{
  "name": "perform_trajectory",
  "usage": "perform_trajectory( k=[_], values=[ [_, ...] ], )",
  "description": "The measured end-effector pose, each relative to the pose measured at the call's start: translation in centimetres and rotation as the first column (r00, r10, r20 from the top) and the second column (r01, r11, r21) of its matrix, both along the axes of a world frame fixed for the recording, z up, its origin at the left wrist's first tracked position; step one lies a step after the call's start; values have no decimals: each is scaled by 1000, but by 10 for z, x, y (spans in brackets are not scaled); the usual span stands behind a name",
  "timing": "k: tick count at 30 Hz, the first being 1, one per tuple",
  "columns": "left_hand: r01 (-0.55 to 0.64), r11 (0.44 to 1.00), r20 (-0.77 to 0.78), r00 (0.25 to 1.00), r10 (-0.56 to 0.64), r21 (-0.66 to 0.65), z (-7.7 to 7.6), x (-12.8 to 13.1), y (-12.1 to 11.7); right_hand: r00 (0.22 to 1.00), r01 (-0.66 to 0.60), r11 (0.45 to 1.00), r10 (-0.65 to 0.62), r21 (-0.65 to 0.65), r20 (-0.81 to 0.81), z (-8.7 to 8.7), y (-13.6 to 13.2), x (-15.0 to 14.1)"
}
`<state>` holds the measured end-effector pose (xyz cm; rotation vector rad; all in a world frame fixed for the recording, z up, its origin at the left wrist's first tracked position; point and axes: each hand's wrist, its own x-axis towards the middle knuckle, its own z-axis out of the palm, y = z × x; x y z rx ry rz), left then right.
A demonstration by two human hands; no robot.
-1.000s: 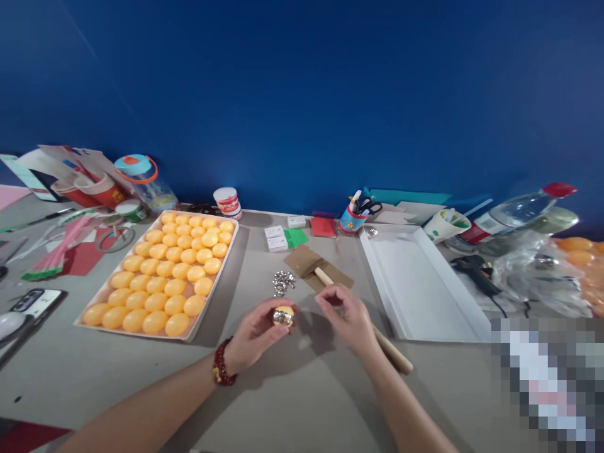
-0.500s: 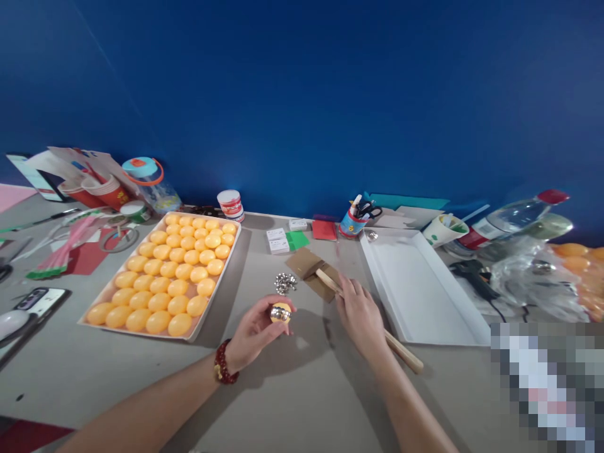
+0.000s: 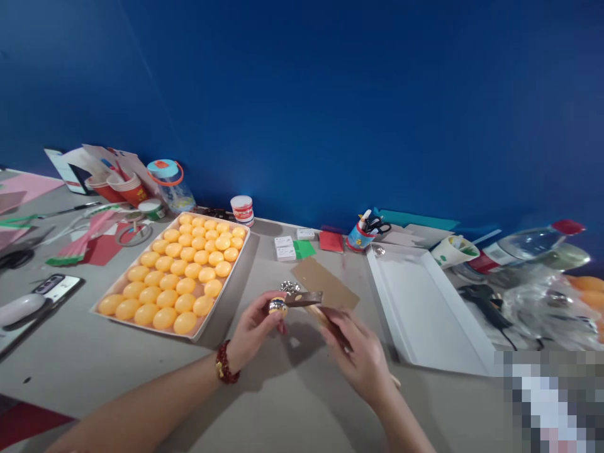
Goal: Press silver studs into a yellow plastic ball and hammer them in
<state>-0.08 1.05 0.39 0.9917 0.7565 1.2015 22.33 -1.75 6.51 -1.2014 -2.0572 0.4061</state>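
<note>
Banded ball (image 3: 278, 307) in curled left hand (image 3: 255, 328); tool (image 3: 304, 299), now off cardboard (image 3: 326, 282), in closed right hand (image 3: 362, 352)

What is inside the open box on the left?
Rows of orange balls fill most of the box. A gap near its right side shows pinkish lining. Whatever lies directly beneath the balls is covered and cannot be seen.
</note>
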Motion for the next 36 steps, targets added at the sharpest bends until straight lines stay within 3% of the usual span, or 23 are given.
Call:
perform_trajectory(
  k=[9,36],
  values=[
    [-20,999,32,999,21,-34,4,-1,1,997,-26,999,23,37,74,-8,0,-7],
    [-9,1000,-39,999,10,22,1,-4,1,998,6,998,-9,59,58,-10,-2,-5]
  ],
)
